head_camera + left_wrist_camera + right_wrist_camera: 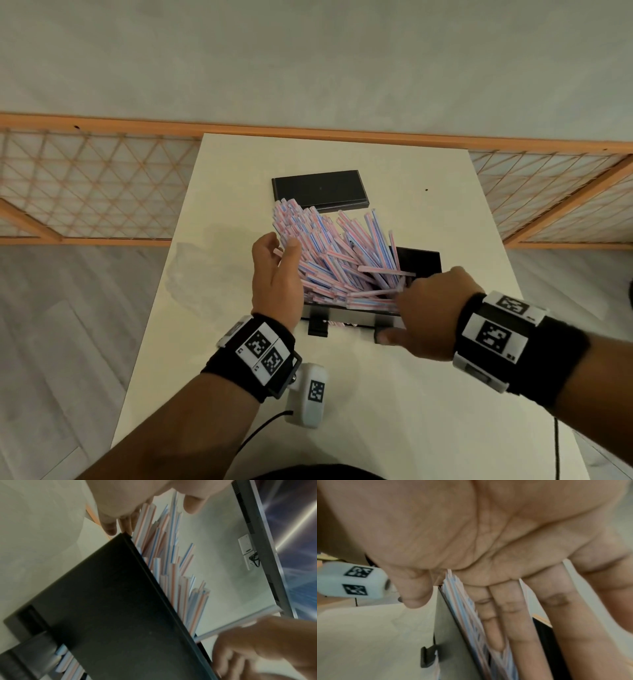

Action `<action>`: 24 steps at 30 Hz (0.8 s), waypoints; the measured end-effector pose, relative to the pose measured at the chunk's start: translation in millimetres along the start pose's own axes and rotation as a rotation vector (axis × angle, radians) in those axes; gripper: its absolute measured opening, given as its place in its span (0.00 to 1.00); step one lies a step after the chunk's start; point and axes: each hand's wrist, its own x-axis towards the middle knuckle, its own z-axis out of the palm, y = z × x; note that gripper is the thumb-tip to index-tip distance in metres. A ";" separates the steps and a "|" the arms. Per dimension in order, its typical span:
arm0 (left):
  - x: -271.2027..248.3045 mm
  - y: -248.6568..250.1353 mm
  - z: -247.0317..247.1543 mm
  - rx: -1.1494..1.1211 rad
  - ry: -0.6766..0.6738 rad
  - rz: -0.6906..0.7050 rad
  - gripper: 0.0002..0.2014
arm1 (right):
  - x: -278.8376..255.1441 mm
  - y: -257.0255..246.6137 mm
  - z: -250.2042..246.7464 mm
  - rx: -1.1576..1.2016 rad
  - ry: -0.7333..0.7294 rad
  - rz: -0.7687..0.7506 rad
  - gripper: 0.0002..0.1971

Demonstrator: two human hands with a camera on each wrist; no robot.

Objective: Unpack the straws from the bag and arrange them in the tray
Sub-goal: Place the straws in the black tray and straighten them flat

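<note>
lying in a loose, fanned heap, the straws (337,255) are being held in the black tray (423,262) on the white table (394,411), their pink, white and blue striped lengths leaning away from the person and sticking out past the tray's far edge. some of the far tips are overlapping a black lid (320,189) that is lying flat further back on the table. no bag can be made out with certainty.

the left side of the heap is being pressed by the left hand (275,279), whose fingers are being kept straight and together, palm turned toward the straws; nothing is being gripped by it. in the left wrist view the tray's dark wall (109,601) is being seen from outside, with straws (173,568) rising above its rim.

the near right part of the heap is being touched by the right hand (428,310). in the right wrist view its fingers (517,615) are being held extended and slightly spread, laid flat against the straws (462,605) just inside the tray wall (452,635), while the thumb (414,592) is being kept outside that wall; no straw is being pinched.

a white marker block (310,394) is being worn under the left wrist, and black bands with printed tags are being worn on both wrists.
</note>
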 end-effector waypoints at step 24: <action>-2.4 -0.8 7.2 -0.088 -0.103 -0.019 0.33 | 74.6 4.6 50.8 0.809 0.124 0.206 0.47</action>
